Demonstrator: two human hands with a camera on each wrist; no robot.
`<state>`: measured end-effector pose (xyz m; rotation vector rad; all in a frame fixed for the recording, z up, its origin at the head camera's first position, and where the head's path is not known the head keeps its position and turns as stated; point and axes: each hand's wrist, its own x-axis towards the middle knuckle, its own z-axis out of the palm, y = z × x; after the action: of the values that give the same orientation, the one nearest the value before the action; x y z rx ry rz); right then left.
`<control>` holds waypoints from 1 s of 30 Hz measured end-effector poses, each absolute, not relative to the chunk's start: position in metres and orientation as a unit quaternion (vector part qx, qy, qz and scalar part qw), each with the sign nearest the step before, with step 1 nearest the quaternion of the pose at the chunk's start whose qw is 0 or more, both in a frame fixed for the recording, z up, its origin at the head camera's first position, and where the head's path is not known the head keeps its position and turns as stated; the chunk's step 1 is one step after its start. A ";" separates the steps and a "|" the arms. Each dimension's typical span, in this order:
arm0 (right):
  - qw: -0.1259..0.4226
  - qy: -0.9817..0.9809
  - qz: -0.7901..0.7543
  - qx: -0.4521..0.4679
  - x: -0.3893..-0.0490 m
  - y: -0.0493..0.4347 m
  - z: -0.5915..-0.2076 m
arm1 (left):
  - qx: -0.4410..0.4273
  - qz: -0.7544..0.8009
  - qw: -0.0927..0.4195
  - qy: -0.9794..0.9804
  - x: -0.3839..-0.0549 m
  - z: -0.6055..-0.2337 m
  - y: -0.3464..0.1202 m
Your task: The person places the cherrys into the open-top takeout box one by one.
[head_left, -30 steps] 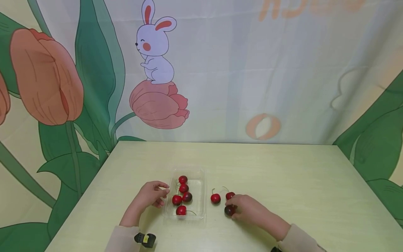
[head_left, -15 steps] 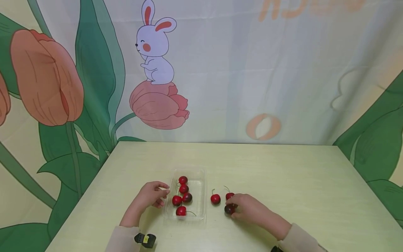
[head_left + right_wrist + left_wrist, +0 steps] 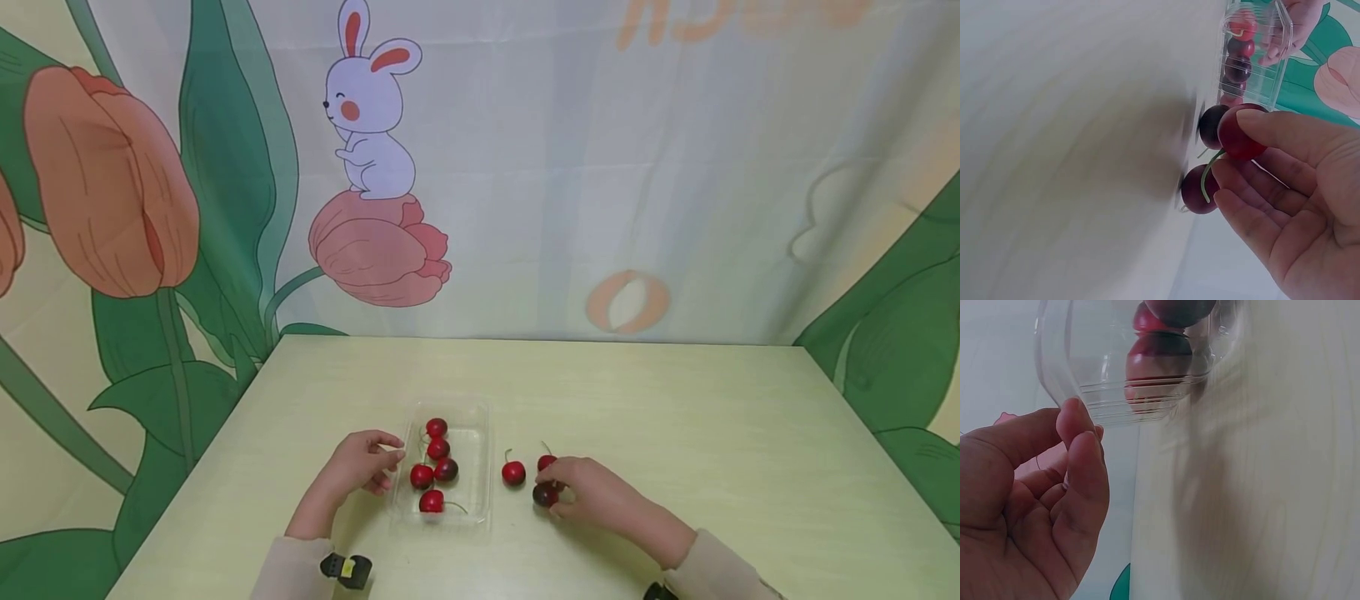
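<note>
My left hand point(image 3: 362, 462) pinches the left rim of a clear plastic box point(image 3: 472, 467) between thumb and finger, also plain in the left wrist view. Several red cherries point(image 3: 422, 477) lie inside that box, mostly along its left side. To the right of it, my right hand point(image 3: 592, 496) pinches a dark red cherry point(image 3: 545, 495) between thumb and fingers. The right wrist view shows this held cherry point(image 3: 1240, 136) with its green stem hanging down. Two loose cherries lie close by: one cherry point(image 3: 513, 474) nearer the box, and another cherry point(image 3: 546, 461) partly hidden behind the right hand.
A pale wooden table point(image 3: 675, 400) carries everything. Behind it hangs a cloth backdrop point(image 3: 525, 167) printed with a rabbit, tulips and leaves. A black strap device point(image 3: 347, 572) sits at the left wrist.
My right hand has shifted slightly away from me and to the left, the pinched cherry moving with it. The left hand and the box stay put.
</note>
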<state>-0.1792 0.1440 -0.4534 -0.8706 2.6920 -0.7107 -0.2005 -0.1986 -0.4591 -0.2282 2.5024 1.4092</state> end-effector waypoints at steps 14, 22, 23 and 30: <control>0.080 0.907 -0.257 -0.324 -0.185 0.146 -0.446 | -0.078 0.481 0.131 0.864 -0.201 -0.457 -0.199; 0.072 0.903 -0.261 -0.333 -0.189 0.144 -0.441 | -0.077 0.483 0.131 0.862 -0.201 -0.458 -0.199; 0.073 0.902 -0.263 -0.334 -0.189 0.144 -0.440 | -0.077 0.483 0.132 0.862 -0.201 -0.458 -0.199; 0.076 0.895 -0.272 -0.345 -0.192 0.136 -0.436 | -0.077 0.485 0.132 0.861 -0.201 -0.458 -0.199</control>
<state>-0.1918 0.1363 -0.4357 -1.0336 2.6829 -0.8156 -0.2009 -0.1992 -0.4583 -0.2242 2.4994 1.4071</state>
